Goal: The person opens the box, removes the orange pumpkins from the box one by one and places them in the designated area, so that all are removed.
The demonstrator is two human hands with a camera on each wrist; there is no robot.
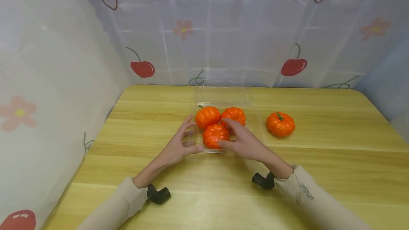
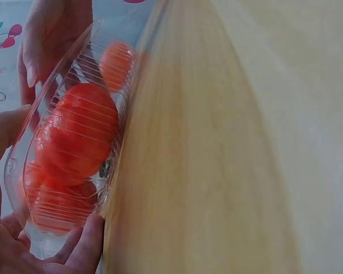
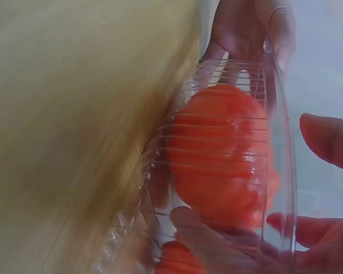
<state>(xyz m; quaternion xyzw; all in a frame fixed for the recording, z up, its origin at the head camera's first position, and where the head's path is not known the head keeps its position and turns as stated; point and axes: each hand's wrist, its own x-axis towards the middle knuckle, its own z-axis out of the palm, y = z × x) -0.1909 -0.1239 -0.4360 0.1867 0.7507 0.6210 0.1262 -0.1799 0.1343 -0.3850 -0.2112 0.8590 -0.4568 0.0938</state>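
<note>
A clear plastic clamshell container (image 1: 212,151) stands on the table with its lid (image 1: 223,96) folded back. Inside are three small orange pumpkins: one at back left (image 1: 207,117), one at back right (image 1: 234,113) and one in front (image 1: 216,135). My left hand (image 1: 175,147) holds the container's left front corner; in the left wrist view its thumb (image 2: 10,130) meets the rim and its fingers lie along the side. Over the right part of the box, my right hand (image 1: 247,144) has its fingers spread and loosely bent. In the right wrist view its thumb (image 3: 331,140) is apart from the rim.
Another orange pumpkin (image 1: 280,125) with a green stem sits on the wooden table (image 1: 335,127), right of the container. A printed cloth (image 1: 223,34) hangs behind the table and at its left. Black wrist mounts (image 1: 158,194) stick out at both sleeves.
</note>
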